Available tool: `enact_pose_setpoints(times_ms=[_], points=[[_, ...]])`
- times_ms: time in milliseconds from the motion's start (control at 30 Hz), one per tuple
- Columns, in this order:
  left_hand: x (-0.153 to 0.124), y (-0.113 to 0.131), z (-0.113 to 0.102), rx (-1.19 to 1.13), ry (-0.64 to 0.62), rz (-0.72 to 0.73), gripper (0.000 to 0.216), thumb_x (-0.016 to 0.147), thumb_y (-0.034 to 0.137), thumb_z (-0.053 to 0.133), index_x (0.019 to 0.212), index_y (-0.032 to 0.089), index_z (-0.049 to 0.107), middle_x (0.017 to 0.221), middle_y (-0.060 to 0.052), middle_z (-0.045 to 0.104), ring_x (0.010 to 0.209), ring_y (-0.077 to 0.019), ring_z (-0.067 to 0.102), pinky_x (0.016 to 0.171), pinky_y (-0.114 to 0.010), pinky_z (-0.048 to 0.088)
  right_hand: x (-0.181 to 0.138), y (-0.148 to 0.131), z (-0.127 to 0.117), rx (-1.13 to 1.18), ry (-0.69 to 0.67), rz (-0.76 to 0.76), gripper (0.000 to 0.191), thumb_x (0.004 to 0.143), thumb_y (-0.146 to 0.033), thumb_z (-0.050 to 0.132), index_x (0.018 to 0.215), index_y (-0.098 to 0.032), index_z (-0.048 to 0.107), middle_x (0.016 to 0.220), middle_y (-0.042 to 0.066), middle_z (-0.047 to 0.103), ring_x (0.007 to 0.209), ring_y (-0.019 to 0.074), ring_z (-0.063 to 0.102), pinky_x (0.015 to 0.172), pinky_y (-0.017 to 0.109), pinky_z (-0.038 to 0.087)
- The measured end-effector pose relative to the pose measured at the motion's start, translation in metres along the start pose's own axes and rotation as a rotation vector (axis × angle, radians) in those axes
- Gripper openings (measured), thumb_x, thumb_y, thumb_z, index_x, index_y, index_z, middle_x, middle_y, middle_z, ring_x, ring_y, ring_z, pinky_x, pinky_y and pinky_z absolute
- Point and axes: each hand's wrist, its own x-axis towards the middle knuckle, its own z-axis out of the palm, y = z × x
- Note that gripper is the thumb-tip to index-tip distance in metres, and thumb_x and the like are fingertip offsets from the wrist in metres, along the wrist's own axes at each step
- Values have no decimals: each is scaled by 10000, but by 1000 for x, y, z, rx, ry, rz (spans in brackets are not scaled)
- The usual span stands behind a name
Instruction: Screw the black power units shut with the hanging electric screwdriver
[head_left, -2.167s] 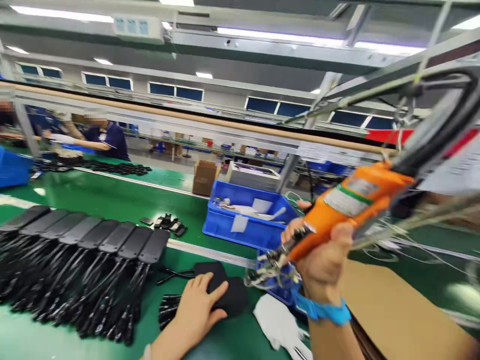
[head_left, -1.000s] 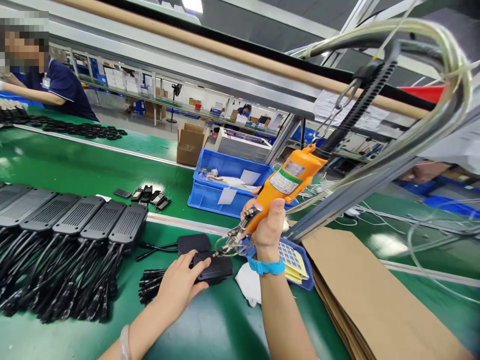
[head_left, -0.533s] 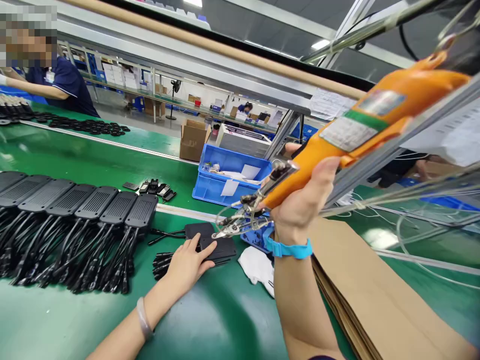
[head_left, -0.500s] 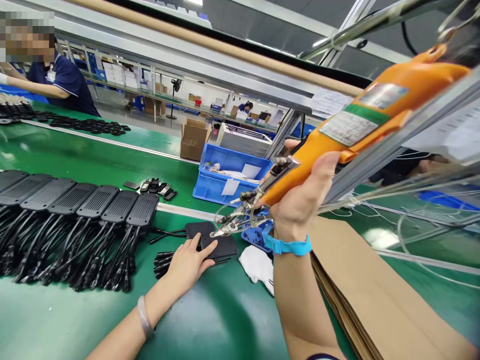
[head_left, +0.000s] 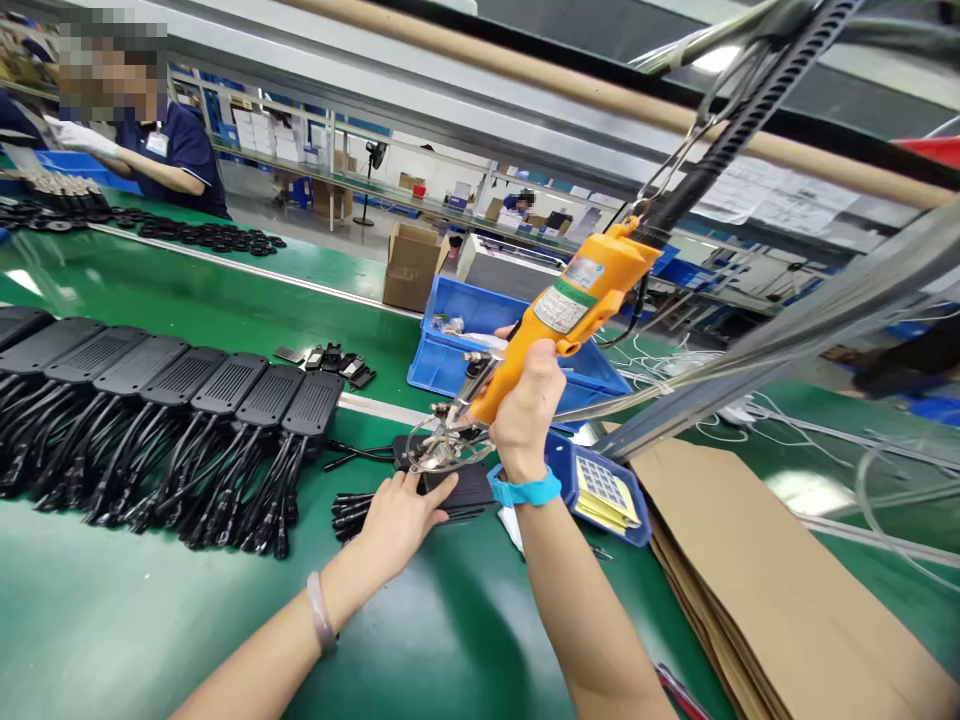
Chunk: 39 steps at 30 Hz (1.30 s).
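My right hand (head_left: 529,410) is wrapped round an orange electric screwdriver (head_left: 566,300), which slants down to the left. Its metal tip end (head_left: 439,450) is at the black plastic case (head_left: 469,488), near my left fingers; the exact contact point is hidden. My left hand (head_left: 401,520) lies on the case's near left part, fingers stretched and thumb apart. More flat black cases and a bundle of black cable ends (head_left: 351,512) sit beneath and beside it. A second black case (head_left: 405,450) shows partly behind the tip.
A long row of black cases with cables (head_left: 247,390) lies left. Small black parts (head_left: 341,362) lie behind. Blue bins (head_left: 431,365), a blue tray with yellow labels (head_left: 604,490) and cardboard sheets (head_left: 757,560) are at the right. A co-worker (head_left: 176,150) stands far left.
The screwdriver and my right hand have swung left and lower in view, with the tool more upright. My left hand stays on the case. The view has turned right, revealing the label tray.
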Motion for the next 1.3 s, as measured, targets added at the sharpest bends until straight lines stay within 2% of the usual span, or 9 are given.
enact_pose_setpoints(times_ms=[133, 500, 567, 667, 767, 900, 1100, 1233, 1300], points=[[1, 0, -1, -18, -16, -15, 563, 927, 338, 639, 1454, 402, 452, 1208, -142, 624, 1074, -309, 635, 909, -448, 549, -2, 4, 4, -6, -27, -13, 481, 854, -687, 528, 828, -211, 595, 505, -50, 523, 358, 116, 495, 331, 234, 429], [0, -2, -4, -56, -30, -7, 527, 940, 321, 625, 1444, 375, 479, 1213, -125, 624, 1114, -297, 621, 951, -437, 530, -14, 8, 4, 53, -52, -5, 505, 833, -700, 546, 855, -202, 622, 542, -42, 513, 387, 105, 467, 349, 231, 399], [-2, -4, -5, -69, -16, 24, 505, 957, 338, 596, 1448, 360, 477, 1195, -123, 620, 1108, -302, 618, 937, -443, 534, -15, 0, -1, 58, -25, -36, 478, 844, -675, 544, 838, -205, 631, 558, -36, 520, 403, 103, 466, 362, 227, 389], [-3, -9, -4, -87, 32, 82, 500, 973, 331, 565, 1461, 343, 458, 1287, -144, 550, 1077, -307, 613, 880, -450, 548, -9, -25, -9, 49, 83, -90, 446, 876, -638, 508, 868, -215, 652, 598, -24, 516, 414, 114, 464, 366, 243, 379], [0, -14, 1, -165, 117, 124, 490, 920, 317, 657, 1394, 292, 538, 1318, -139, 517, 1105, -303, 582, 910, -446, 534, 4, -55, -15, 12, 195, -180, 446, 904, -597, 462, 938, -211, 683, 621, -10, 490, 412, 127, 455, 348, 265, 369], [7, -20, 12, -306, 211, 74, 620, 797, 374, 800, 1339, 201, 553, 1177, -108, 605, 1068, -281, 590, 928, -422, 530, 9, -74, -19, -23, 163, -167, 428, 920, -569, 440, 909, -228, 698, 600, -5, 469, 430, 134, 474, 384, 279, 409], [10, -23, 20, -373, 277, 90, 584, 757, 359, 842, 1251, 203, 572, 1153, -82, 628, 1056, -270, 612, 917, -399, 534, -14, -48, -20, -82, 83, -17, 481, 899, -669, 454, 987, -247, 668, 582, -20, 491, 421, 141, 483, 339, 268, 374], [10, -24, 21, -396, 307, 95, 618, 740, 358, 857, 1265, 228, 556, 1116, -61, 634, 1037, -264, 626, 893, -398, 541, -25, -32, -21, -94, 78, -40, 456, 908, -626, 482, 894, -207, 661, 600, -19, 523, 442, 114, 488, 382, 243, 407], [10, -24, 22, -409, 314, 92, 625, 743, 380, 854, 1272, 239, 552, 1126, -59, 632, 1046, -263, 628, 891, -398, 542, -27, -29, -21, -86, 64, -29, 427, 903, -612, 511, 911, -212, 658, 595, -24, 530, 438, 116, 490, 389, 246, 421]])
